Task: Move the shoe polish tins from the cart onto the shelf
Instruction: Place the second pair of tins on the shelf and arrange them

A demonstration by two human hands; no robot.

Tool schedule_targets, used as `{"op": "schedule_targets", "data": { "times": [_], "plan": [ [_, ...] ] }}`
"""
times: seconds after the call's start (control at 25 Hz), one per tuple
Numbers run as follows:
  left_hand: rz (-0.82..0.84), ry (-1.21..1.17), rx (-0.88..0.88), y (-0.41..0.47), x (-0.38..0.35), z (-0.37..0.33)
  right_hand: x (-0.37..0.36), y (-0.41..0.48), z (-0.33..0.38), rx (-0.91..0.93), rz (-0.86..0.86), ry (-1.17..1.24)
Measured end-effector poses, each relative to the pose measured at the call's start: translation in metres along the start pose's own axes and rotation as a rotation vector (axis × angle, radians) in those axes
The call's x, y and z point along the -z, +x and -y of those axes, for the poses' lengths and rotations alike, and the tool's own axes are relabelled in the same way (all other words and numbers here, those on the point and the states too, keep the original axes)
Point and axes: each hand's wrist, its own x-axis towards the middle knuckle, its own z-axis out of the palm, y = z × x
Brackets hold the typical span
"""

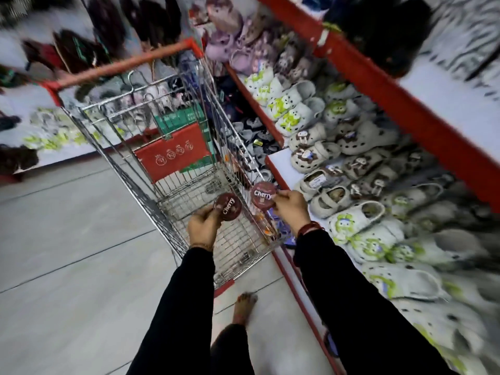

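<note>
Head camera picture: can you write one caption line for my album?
Left hand and right hand each hold a Cherry polish tin above the wire cart, beside a shelf of clogs.

— What sort of place is this?
— A shop, footwear mostly. A wire shopping cart (173, 163) with a red handle bar (121, 66) stands in a tiled aisle (67, 253).
— And the stock?
— Rows of pale clogs (297, 115) with cartoon charms fill a white shelf (284, 163) edged in red (400, 109); darker shoes (73, 52), blurred, line the far display.
</note>
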Motion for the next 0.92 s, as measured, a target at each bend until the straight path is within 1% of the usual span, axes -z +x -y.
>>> {"op": "schedule_targets", "data": {
  "times": [0.12,0.28,0.36,0.52,0.6,0.76,0.84,0.92],
  "plan": [
    [0.147,-0.076,-0.09,-0.039,-0.012,-0.045,0.051,-0.04,0.029,0.072,-0.083,0.177],
    [0.322,-0.082,-0.24,-0.095,-0.043,-0.102,0.134,-0.097,0.059,0.178,-0.182,0.375],
    [0.413,-0.077,-0.31,-0.12,-0.069,-0.126,0.177,-0.128,0.073,0.242,-0.255,0.425],
    [0.636,-0.053,-0.306,-0.173,-0.128,-0.155,0.258,-0.178,0.073,0.33,-0.422,0.485],
    [0.708,-0.016,-0.335,-0.191,-0.149,-0.16,0.28,-0.191,0.068,0.323,-0.456,0.499],
    [0.945,0.086,-0.385,-0.245,-0.216,-0.163,0.341,-0.227,0.045,0.289,-0.658,0.564],
    [1.022,0.113,-0.432,-0.271,-0.245,-0.164,0.365,-0.244,0.034,0.286,-0.734,0.554],
    [1.101,0.125,-0.444,-0.293,-0.271,-0.161,0.387,-0.259,0.02,0.249,-0.815,0.525]
  ]
}}
